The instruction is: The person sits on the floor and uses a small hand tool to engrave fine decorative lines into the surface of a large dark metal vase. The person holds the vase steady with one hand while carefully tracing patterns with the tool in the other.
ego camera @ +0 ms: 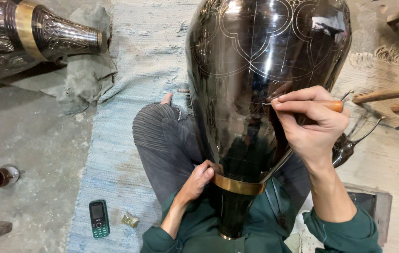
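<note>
Vase (265, 70) of dark, glossy metal, bulbous and etched with fine curved lines, lies across the seated person's lap, its long axis running away from them, its narrow brass-banded neck (238, 186) toward their chest. Left hand (198, 180) wraps the neck. Right hand (309, 122) pinches a wooden-handled scribing tool (331, 106) against the shiny body. A green phone (99, 218) lies on the woven blue mat (129, 93), near its left edge.
</note>
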